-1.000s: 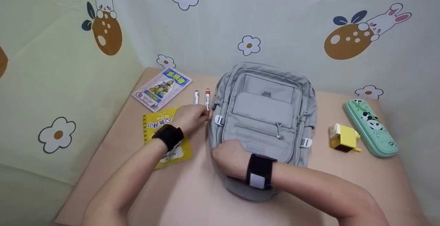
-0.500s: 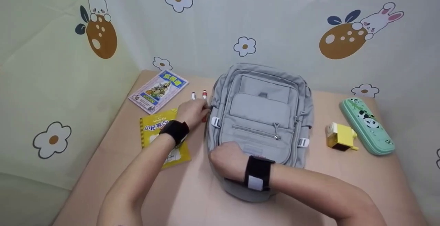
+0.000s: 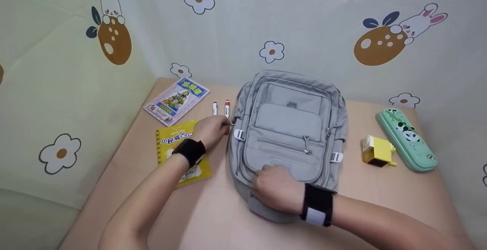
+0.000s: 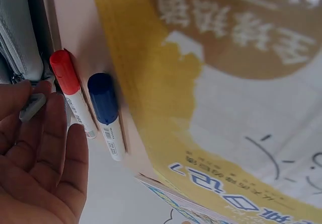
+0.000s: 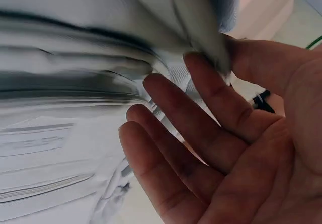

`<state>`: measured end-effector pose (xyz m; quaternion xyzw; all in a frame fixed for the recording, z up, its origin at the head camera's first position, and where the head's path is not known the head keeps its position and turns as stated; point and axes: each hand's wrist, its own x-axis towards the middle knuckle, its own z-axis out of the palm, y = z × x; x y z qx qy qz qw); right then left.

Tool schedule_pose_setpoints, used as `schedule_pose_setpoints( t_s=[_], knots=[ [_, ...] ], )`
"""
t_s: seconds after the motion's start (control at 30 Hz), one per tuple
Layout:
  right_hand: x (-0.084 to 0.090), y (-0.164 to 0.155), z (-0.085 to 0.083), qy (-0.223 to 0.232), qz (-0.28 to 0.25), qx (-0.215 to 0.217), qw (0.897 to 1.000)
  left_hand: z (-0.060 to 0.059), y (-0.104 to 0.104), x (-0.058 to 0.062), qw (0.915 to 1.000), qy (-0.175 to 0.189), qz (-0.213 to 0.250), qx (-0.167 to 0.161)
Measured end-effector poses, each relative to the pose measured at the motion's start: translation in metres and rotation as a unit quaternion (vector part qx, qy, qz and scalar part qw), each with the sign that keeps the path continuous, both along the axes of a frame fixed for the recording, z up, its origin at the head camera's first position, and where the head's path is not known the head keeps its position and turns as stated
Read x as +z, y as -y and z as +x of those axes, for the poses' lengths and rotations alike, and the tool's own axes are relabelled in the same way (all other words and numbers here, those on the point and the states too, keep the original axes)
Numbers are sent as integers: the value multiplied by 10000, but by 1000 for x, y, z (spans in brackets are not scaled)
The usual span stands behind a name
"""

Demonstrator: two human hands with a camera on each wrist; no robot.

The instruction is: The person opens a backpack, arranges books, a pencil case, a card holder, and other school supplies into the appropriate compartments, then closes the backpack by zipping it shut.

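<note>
Left hand (image 3: 213,129) pinches the grey zipper pull (image 4: 31,106) at the backpack's (image 3: 289,128) side, red marker (image 3: 227,109) and blue marker (image 3: 215,108) just beyond its fingertips; right hand (image 3: 277,189) lies with relaxed fingers on the backpack's near end, thumb touching fabric

Grey backpack (image 3: 289,128) lies flat, front up, mid-table, top end far, bottom end near; front pocket zip looks closed. Small grey zip pull (image 4: 32,106) on its left side, just right of red-capped marker (image 3: 227,108) & blue-capped marker (image 3: 215,107), lying parallel.
</note>
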<state>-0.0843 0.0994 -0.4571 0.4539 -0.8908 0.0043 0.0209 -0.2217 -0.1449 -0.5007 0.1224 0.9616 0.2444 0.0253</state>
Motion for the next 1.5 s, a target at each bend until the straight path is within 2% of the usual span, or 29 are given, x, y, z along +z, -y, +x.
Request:
schedule_pose_setpoints(
  t_s=[0.13, 0.2, 0.33, 0.43, 0.57, 0.63, 0.73, 0.9, 1.07, 1.2, 1.33, 1.5],
  knots=[
    [-2, -36, 10, 218, -456, 33, 9987, 9, 4, 0, 9997, -215, -7, -102],
    [-5, -55, 14, 507, -677, -71, 9964, 15, 5, 2, 9993, -349, 9, -163],
    [-12, -86, 18, 1147, -1175, -352, 9858, 30, 5, 8, 9984, -336, 181, -408],
    [-16, -98, 19, 1545, -1582, -533, 9738, 42, 2, 12, 9944, -332, 311, -957],
    [-17, -101, 20, 1877, -1935, -693, 9605, 59, -3, 14, 9796, -402, 406, -1926],
    [-16, -101, 20, 1935, -2033, -748, 9569, 65, -5, 14, 9719, -349, 409, -2292],
    [-12, -102, 21, 1780, -2167, -797, 9566, 71, -4, 14, 9636, -300, 340, -2635],
    [-1, -104, 18, 1339, -2431, -854, 9569, 73, 1, 11, 9560, -387, 77, -2909],
    [12, -106, 13, 1147, -2839, -907, 9476, 70, 1, 11, 9487, -525, -271, -3105],
    [21, -108, 9, 943, -3101, -855, 9421, 67, -2, 13, 9459, -471, -377, -3188],
    [30, -109, 7, 963, -3167, -921, 9391, 64, -7, 15, 9458, -435, -251, -3208],
    [36, -110, 8, 1216, -3140, -1091, 9353, 61, -14, 15, 9467, -528, -85, -3178]
  ],
)
